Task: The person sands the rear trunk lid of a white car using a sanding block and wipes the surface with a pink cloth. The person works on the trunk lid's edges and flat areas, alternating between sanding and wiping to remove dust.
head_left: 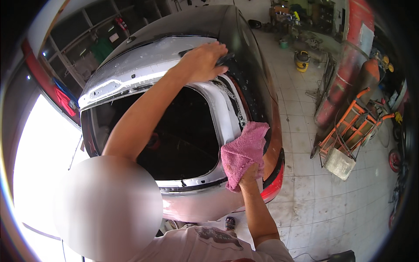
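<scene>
- Head view: the right grip (250, 172) is closed on a pink cloth (244, 150), which is bunched and hangs over most of the fingers.
- The pink cloth lies at the rear corner of a car (198, 207), against the pale pillar beside the dark rear window (187, 135), above the red tail light (274, 187).
- The left grip (203, 62) is over the upper edge of the tailgate (152, 51), near the corner of the roof (187, 25). Its fingers bend over a dark, narrow object (225, 60). I cannot tell whether they grasp it or only press on it.
- The two hands are well apart, the left one farther up the car, the right one lower and nearer the person's body.
- The tailgate is grey and white in patches; the roof is dark, and the flank near the tail light is orange-brown. Whitish, wet-looking streaks mark the pillar between the hands.
- A blurred round patch covers the lower left, and the left upper arm passes out of sight at it. A light shirt (187, 244) shows along the lower edge.
- On the tiled floor (301, 192) to the right stand an orange trolley (358, 114) and, farther back, a yellow and black drum-shaped container (301, 62). A red column (341, 83) rises behind the trolley.
</scene>
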`<state>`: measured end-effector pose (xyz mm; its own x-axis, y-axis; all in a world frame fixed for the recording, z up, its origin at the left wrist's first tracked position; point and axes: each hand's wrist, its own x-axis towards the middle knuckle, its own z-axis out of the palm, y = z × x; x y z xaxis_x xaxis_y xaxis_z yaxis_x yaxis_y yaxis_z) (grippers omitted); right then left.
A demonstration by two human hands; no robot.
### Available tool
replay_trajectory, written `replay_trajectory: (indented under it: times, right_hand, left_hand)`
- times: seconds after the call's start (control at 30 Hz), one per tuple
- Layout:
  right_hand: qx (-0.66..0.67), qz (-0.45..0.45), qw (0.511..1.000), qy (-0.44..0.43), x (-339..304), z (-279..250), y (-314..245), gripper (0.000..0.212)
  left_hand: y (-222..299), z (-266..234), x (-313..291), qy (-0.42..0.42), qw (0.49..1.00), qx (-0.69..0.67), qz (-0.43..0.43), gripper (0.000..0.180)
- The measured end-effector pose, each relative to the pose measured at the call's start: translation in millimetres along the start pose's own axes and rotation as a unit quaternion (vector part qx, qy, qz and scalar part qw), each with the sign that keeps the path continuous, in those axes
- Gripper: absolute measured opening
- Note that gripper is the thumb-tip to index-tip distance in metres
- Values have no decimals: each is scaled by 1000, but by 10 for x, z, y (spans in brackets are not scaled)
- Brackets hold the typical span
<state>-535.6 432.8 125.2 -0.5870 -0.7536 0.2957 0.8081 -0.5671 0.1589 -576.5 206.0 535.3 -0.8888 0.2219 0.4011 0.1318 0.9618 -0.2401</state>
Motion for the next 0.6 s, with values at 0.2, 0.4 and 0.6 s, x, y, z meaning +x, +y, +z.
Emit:
replay_trajectory:
  times: [0.2,0.4,0.6]
  right_hand:
    - [869,43,491,-51,67,193,107,63]
    - [983,39,-66,-164,84,1266,260,63]
    - [924,165,-317,-134,-140,317,-63,63]
  left_hand:
    - [-1086,-676,-1157,45,937,-104,-330,65]
    - [58,-6,-466,190,965,7,-178,44]
    - [-496,-165,-1102,208,961,43,-179,48]
